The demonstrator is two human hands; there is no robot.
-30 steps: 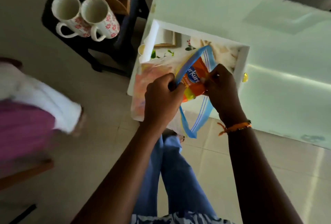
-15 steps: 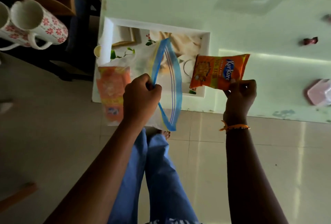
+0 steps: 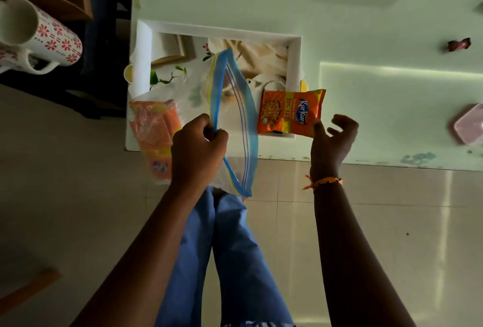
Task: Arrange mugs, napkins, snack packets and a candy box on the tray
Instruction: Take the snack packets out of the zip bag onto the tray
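My left hand point(image 3: 198, 143) pinches the limp bag point(image 3: 230, 122) by its rim; my right hand point(image 3: 332, 138), fingers loosening, lets the light, crinkly packet point(image 3: 290, 112) onto the tray point(image 3: 294, 65).

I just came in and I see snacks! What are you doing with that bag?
A person is unpacking snacks onto a white rectangular tray on a pale green table. The left hand grips the blue zip edge of a clear plastic bag, which holds more orange packets. The right hand touches an orange Kurkure snack packet with its thumb at the tray's near right corner, fingers spread. Two floral white mugs wait on a dark side table.
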